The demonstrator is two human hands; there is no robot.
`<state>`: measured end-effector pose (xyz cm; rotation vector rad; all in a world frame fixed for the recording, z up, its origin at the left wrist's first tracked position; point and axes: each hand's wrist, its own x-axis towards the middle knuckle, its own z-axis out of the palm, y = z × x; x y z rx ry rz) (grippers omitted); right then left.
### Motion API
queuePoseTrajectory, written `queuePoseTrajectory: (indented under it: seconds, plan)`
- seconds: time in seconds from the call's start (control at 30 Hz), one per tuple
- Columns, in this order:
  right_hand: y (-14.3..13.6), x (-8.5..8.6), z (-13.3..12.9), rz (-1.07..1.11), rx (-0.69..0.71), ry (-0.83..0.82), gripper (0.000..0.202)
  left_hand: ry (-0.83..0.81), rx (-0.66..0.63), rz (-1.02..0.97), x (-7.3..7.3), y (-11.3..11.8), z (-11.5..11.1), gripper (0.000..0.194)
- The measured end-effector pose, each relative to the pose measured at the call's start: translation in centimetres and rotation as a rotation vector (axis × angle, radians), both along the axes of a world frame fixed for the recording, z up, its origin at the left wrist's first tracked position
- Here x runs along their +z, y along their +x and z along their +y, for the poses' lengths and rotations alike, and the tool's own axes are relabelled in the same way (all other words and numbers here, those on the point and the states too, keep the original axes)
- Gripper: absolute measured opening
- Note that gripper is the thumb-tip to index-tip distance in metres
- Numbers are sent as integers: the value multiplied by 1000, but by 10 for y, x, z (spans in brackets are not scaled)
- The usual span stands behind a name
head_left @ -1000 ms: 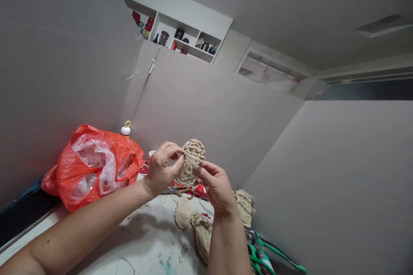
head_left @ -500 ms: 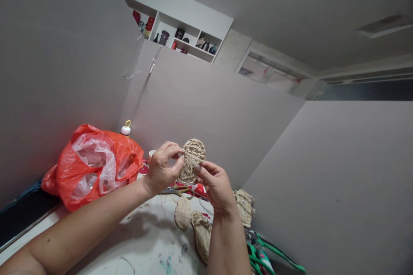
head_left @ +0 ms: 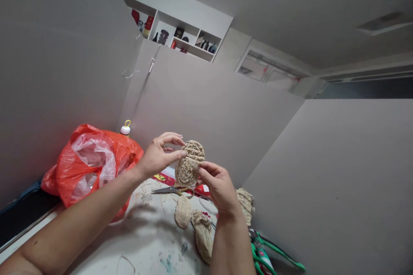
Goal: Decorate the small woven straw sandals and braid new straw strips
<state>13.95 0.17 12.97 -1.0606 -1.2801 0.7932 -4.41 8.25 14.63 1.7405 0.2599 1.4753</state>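
Observation:
An oval, slipper-shaped woven straw piece (head_left: 189, 169) is held up above the table, with a raised band across its middle. My right hand (head_left: 214, 182) pinches its right edge between thumb and fingers. On the opposite edge, my left hand (head_left: 164, 150) has its thumb on the front face, and its fingers reach to the upper rim, partly behind it. Below the piece lie scissors (head_left: 167, 190), a flat oval straw pad (head_left: 183, 212) and a larger straw bundle (head_left: 202, 238) with a braided top, which my right forearm partly covers.
A red plastic bag (head_left: 93, 163) fills the left of the white table (head_left: 145, 240), with a white-capped bottle (head_left: 125, 129) behind it. To the right are another woven straw piece (head_left: 245, 206) and green-handled pliers or cutters (head_left: 277, 247). Small red beads (head_left: 205, 214) lie near the bundle.
My left hand has shifted slightly up and left, its fingers straightening from a tight pinch. The straw piece has turned a little, and my right hand keeps its pinch.

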Motion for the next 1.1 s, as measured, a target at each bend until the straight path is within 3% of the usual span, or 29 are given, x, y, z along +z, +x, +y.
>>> queuePoseTrajectory:
  seconds: [0.13, 0.33, 0.7, 0.93, 1.1]
  plan:
    - [1, 2, -1, -60, 11, -21, 21, 125, 53, 168, 5, -8, 0, 19]
    - [0, 5, -2, -122, 34, -42, 23, 254, 103, 273, 6, -9, -3, 7]
    - [-5, 8, -5, -179, 71, -75, 29, 167, -69, 228, 7, -7, -1, 17]
    - [-5, 7, -3, -192, 68, -73, 26, 211, -63, 305, 7, -6, -2, 17]
    - [-6, 8, -3, -207, 65, -73, 28, 125, -222, 276, 5, -5, -1, 22]
